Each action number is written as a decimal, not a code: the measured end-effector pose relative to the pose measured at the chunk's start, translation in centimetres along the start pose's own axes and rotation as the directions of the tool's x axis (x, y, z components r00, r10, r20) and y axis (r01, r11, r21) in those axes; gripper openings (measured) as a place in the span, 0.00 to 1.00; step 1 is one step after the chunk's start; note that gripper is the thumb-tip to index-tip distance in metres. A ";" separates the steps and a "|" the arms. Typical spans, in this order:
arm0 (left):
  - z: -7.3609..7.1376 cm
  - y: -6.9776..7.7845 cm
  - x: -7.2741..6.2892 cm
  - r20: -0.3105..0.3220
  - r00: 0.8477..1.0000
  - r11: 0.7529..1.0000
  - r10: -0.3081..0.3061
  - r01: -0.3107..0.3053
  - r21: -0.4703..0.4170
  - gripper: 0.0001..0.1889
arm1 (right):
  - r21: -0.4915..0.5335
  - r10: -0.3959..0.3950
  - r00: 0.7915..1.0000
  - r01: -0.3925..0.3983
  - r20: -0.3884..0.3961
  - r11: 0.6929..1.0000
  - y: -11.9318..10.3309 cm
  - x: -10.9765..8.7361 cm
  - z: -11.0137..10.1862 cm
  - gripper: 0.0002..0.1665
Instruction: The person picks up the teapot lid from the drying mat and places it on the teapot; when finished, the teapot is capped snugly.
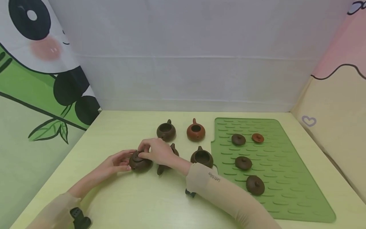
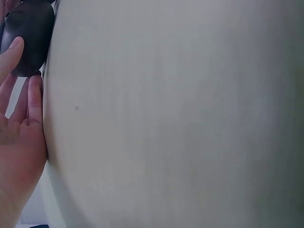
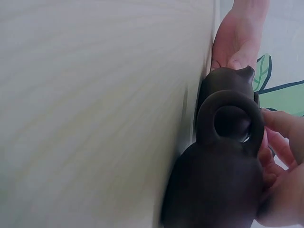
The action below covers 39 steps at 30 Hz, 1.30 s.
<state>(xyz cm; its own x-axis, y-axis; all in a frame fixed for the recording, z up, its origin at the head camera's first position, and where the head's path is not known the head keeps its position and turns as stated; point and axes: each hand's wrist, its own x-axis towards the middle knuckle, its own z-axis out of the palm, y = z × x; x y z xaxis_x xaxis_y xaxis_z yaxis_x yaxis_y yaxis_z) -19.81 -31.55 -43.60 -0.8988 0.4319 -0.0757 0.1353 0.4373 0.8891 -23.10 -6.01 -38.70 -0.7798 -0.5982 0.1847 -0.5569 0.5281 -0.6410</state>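
Note:
A small dark brown teapot (image 1: 140,166) stands at the left of the group on the table. My left hand (image 1: 115,163) holds it from the left, with the thumb on the near side and fingers around the far side; the left wrist view catches this teapot (image 2: 31,40) at its top left corner. At the top of the pot, my right hand (image 1: 158,151) pinches a dark lid (image 1: 137,157) at the mouth; whether it is fully seated cannot be told. Another dark teapot (image 1: 161,170) is partly hidden under the right forearm, its ring handle (image 3: 256,123) large in the right wrist view.
Behind the hands stand a lidless dark teapot (image 1: 166,133) and a lidless reddish one (image 1: 196,135). A third lidless teapot (image 1: 201,159) is beside the right sleeve. On the right, a green mat (image 1: 286,178) bears several loose lids, including a reddish one (image 1: 258,138).

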 end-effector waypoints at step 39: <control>0.1 -0.7 -0.1 -0.049 0.997 0.998 0.065 -0.066 -0.022 0.28 | -0.039 0.075 0.997 -0.074 0.014 0.996 -0.7 -0.2 0.0 0.07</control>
<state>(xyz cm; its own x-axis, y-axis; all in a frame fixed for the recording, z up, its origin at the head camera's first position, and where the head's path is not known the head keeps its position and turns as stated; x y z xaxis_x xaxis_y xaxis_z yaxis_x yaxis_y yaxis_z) -19.76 -31.82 -44.27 -0.9073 0.4205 0.0044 0.1854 0.3906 0.9017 -22.53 -6.24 -38.28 -0.8151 -0.5655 0.1258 -0.5084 0.5941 -0.6234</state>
